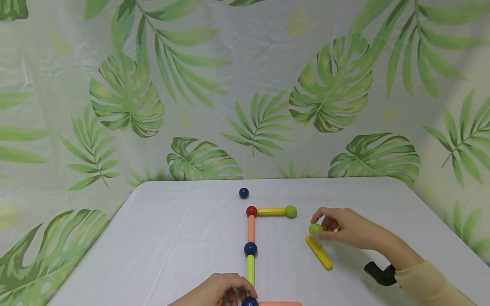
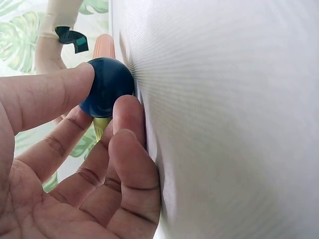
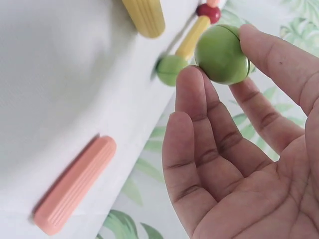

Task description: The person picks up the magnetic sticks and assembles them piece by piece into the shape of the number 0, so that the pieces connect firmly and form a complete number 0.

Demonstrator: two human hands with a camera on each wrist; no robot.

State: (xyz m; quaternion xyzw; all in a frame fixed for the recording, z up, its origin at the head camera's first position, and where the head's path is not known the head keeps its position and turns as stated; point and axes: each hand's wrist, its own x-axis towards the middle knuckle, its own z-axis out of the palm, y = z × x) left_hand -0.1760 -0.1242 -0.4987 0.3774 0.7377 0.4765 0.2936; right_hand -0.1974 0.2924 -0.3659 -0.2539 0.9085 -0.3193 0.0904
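Observation:
In the head view my right hand (image 1: 346, 227) pinches a green ball (image 1: 315, 229) between thumb and fingers, raised off the table in the right wrist view. A loose yellow rod (image 1: 319, 253) lies just below that ball. At the bottom, my left hand (image 1: 226, 289) pinches a dark blue ball (image 2: 107, 87) with its thumb and fingers. This ball joins a lime-green rod (image 1: 250, 270) and a salmon rod (image 1: 281, 303). The lime rod leads up to another blue ball (image 1: 250, 248), a second salmon rod (image 1: 251, 228) and a red ball (image 1: 251, 211).
From the red ball a yellow rod (image 1: 272, 211) runs right to another green ball (image 1: 291, 211). A loose blue ball (image 1: 243, 193) sits near the table's far edge. The right wrist view shows a loose salmon rod (image 3: 75, 184) on the white table (image 1: 160, 229). A leaf-patterned sheet (image 1: 252, 76) hangs behind.

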